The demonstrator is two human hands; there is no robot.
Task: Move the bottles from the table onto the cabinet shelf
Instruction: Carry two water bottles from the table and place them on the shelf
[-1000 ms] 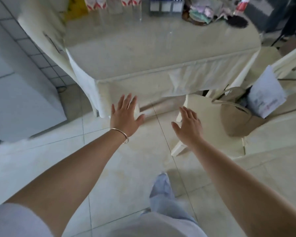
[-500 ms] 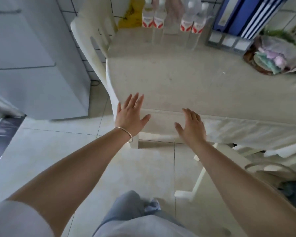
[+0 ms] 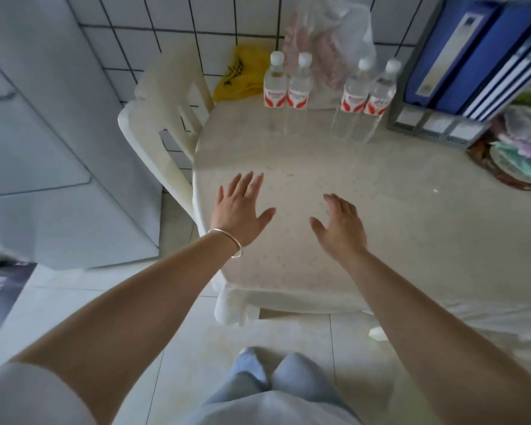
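The four bottles [image 3: 328, 96] stand in two touching pairs at the far edge of the worktop [image 3: 380, 225], well beyond your left hand [image 3: 239, 210] and right hand [image 3: 341, 225], both spread and empty, so reach further and grip one body low in each.

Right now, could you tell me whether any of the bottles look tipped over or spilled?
Nothing stands out: all four bottles stand upright and capped in two pairs at the far edge of the table, with no spill visible.
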